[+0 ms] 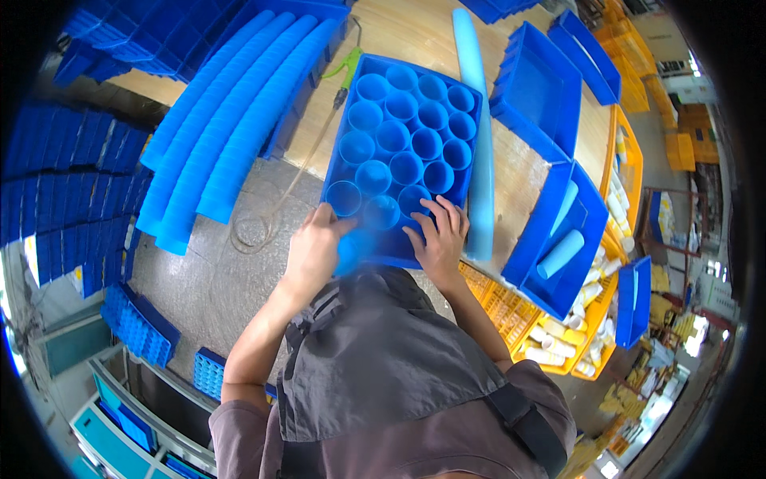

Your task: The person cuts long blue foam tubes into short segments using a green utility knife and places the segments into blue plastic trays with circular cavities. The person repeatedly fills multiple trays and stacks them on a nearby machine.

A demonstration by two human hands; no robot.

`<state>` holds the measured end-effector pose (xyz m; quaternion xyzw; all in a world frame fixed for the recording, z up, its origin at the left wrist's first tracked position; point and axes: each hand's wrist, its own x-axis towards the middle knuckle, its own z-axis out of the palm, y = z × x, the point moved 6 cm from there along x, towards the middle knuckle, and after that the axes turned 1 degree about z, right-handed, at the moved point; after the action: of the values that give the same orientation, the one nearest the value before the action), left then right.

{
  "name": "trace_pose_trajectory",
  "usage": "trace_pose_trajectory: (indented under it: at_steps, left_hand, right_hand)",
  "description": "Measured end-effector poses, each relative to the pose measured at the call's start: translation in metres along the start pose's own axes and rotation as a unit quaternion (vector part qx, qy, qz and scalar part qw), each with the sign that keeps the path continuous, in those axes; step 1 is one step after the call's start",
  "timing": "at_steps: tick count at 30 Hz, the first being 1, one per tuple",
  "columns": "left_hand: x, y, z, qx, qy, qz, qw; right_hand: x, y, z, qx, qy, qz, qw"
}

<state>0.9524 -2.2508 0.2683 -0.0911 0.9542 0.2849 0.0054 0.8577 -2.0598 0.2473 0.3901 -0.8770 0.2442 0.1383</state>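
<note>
A blue plastic crate in front of me holds several rows of round, open-topped blue cups, all standing upright. My left hand is at the crate's near left corner, its fingers curled and its thumb beside a blue cup that is blurred and partly hidden. Just past those fingertips stands the cup at the left end of the front rows. At the near right, my right hand has its fingers apart, with the fingertips at the rim of a cup.
Long nested stacks of blue cups lie at the left. A pale blue tube-like stack runs along the crate's right side. Other blue crates and yellow crates with white pieces stand to the right. A green-handled air gun lies behind.
</note>
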Motion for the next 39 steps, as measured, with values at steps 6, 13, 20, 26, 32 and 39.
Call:
trace_pose_trajectory:
  at_steps: [6, 13, 20, 26, 32, 39]
  left_hand:
    - [0.049, -0.034, 0.037, 0.131, 0.054, 0.032, 0.989]
    - [0.078, -0.032, 0.038, 0.172, 0.109, 0.047, 0.978]
    - [0.003, -0.069, -0.067, 0.248, 0.196, -0.007, 0.949]
    - [0.023, -0.128, -0.081, 0.481, 0.148, -0.191, 0.843]
    - [0.002, -0.15, -0.09, 0.23, 0.203, -0.228, 0.924]
    - [-0.144, -0.118, -0.136, -0.101, 0.212, -0.159, 0.959]
  right_hand:
    - [-0.022, -0.03, -0.001, -0.004, -0.016, 0.058, 0.998]
    - [-0.026, -0.034, 0.019, -0.025, -0.079, 0.09, 0.992]
    - [-0.021, -0.038, 0.002, 0.007, -0.004, 0.077, 0.997]
    - [0.0, -0.071, 0.014, 0.086, -0.003, 0.04, 0.996]
    - [0.04, -0.09, 0.017, 0.127, 0.035, -0.031, 0.991]
    - [0.129, -0.078, -0.009, 0.027, 0.107, -0.081, 0.991]
